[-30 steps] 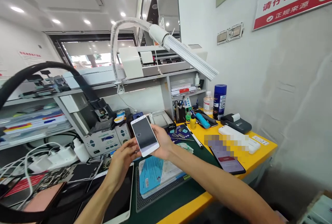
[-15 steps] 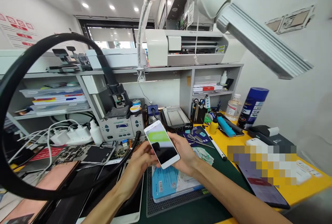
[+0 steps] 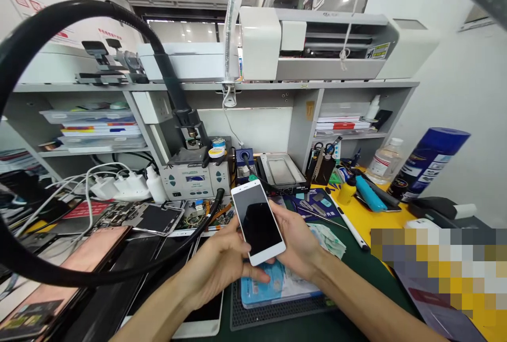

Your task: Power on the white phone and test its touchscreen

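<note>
A white smartphone (image 3: 259, 223) is held up between my two hands, tilted, with its screen dark. My right hand (image 3: 295, 236) grips its right side, fingers behind it. At its lower left edge my left hand (image 3: 222, 263) has the thumb against the frame and other fingers reaching underneath, partly hidden. Below the phone lies a blue plastic packet (image 3: 257, 292) on a dark grey perforated mat (image 3: 245, 321). Beside my right hand are crumpled pale green-and-white papers (image 3: 329, 240).
A thick black hose (image 3: 39, 273) loops across the left side. Opened devices and a pink panel (image 3: 85, 268) lie there, near a grey control station (image 3: 194, 181). On the right are a white pen-like tool (image 3: 350, 223), a yellow bottle (image 3: 347, 191) and a blue spray can (image 3: 431, 165).
The phone's screen has gone from a green-and-white display to dark. My left hand has shifted lower on the phone, its fingers now spreading below it. The head view has turned and dipped.
</note>
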The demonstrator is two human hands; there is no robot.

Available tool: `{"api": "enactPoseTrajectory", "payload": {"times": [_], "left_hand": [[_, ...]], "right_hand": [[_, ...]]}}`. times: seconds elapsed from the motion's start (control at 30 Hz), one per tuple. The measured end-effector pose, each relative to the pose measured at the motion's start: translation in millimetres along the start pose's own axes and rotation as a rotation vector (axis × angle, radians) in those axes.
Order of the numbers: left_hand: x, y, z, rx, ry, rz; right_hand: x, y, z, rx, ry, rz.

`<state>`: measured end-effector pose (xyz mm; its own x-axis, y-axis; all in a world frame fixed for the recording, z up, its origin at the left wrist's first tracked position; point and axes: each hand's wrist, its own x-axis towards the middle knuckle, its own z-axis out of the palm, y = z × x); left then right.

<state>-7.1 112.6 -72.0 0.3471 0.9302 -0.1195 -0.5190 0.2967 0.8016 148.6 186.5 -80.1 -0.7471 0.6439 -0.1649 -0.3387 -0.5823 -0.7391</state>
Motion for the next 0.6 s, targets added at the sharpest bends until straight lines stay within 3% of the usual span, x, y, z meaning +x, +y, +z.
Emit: {"api": "enactPoseTrajectory", "payload": {"times": [0.17,0.6], "left_hand": [[3,-4,-3.4,-0.115,0.071,0.027],[3,7,-2.6,-0.186,0.055,-0.081]], "right_hand": [[-6,-5,5,-0.001,0.006,-0.017],[-8,-8,5,0.102,-0.06,0.031]]}}
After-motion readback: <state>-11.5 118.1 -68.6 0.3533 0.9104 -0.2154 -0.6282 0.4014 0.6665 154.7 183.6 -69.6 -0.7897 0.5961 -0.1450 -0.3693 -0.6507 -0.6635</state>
